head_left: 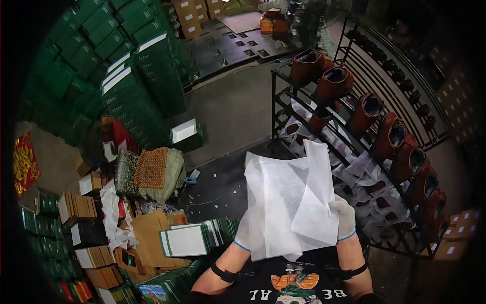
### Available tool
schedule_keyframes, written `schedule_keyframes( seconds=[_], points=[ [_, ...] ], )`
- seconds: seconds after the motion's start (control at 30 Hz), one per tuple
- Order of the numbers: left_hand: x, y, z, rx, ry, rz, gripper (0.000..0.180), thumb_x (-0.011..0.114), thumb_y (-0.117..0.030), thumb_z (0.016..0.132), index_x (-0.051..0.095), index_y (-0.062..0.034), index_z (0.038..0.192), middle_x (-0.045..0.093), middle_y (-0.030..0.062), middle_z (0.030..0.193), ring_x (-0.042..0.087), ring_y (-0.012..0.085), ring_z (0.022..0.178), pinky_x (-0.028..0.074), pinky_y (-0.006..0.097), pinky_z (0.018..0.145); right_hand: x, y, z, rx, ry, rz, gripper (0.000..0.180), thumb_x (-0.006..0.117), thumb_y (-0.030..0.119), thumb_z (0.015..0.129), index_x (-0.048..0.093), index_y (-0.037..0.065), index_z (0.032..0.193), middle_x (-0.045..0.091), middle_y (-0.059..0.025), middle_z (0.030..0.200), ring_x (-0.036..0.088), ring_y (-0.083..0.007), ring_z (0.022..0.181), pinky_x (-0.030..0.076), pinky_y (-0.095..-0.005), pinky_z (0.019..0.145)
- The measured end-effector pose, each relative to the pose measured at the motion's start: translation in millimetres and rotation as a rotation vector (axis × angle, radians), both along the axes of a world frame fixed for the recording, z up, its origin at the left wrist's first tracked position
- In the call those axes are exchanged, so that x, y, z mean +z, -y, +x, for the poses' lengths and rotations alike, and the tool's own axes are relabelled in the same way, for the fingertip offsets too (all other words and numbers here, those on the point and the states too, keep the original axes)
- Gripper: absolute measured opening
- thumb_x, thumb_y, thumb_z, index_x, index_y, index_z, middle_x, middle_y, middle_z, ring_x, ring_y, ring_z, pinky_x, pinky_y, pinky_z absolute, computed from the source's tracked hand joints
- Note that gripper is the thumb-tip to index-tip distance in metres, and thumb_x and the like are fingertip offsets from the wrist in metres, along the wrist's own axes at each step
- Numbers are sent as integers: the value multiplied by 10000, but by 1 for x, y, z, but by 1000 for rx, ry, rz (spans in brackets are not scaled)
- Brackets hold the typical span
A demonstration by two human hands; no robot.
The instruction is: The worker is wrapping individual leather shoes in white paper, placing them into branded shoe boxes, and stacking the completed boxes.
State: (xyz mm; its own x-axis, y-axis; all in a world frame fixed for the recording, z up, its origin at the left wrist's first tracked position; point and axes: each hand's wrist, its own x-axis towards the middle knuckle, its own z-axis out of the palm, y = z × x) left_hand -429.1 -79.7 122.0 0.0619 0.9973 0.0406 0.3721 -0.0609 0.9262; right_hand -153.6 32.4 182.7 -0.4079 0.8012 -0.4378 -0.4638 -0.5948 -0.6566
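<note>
A thin, translucent white sheet or bag point(283, 202) is held up in front of my chest; whether it is one layer or a pouch I cannot tell. Its right part is folded over into a slanting flap. My right hand point(344, 215), in a white glove with a blue cuff edge, grips the right side, thumb on the front. At the lower left edge is my left hand point(246, 230), gloved the same way. The cloudy material covers its fingers, so their grip is hidden. Black bands circle both forearms.
On my right, a black metal rack point(276, 101) carries brown leather boots point(372, 109), with white-wrapped pieces on lower shelves. Green shoeboxes point(134, 96) rise in stacks at left. Nearer are an open box point(185, 133), a beaded seat cushion point(151, 168), green-edged box pieces point(185, 240) and brown cardboard point(149, 233).
</note>
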Motion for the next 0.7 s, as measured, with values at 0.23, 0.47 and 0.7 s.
schedule_keyframes(
  seconds=[0.23, 0.47, 0.7],
  points=[
    [-18, 5, 24, 92, 1071, -266, 384, 538, -165, 1150, 590, -8, 1496, 707, 117, 1355, 702, 207, 1205, 587, 350, 1041, 11, 10, 9, 154, 401, 170, 550, 622, 120, 866, 651, -109, 1365, 759, -186, 1181, 748, -251, 1005, 587, -372, 928],
    [29, -17, 37, 64, 362, -137, 366, 507, -218, 1156, 668, 25, 1377, 759, 77, 1214, 754, 213, 1068, 635, 350, 924, 84, 63, -82, -114, 1170, 1153, 528, 844, 129, 802, 663, -12, 1278, 666, -163, 1182, 648, -272, 1009, 553, -412, 867],
    [25, -27, 43, 161, 1366, -397, 511, 715, -217, 1030, 596, -22, 1487, 723, 108, 1355, 722, 245, 1221, 581, 390, 1067, 42, 35, -88, -47, 1051, 877, 312, 853, 132, 815, 723, -2, 1065, 670, -125, 859, 659, -253, 714, 575, -363, 708]
  ],
)
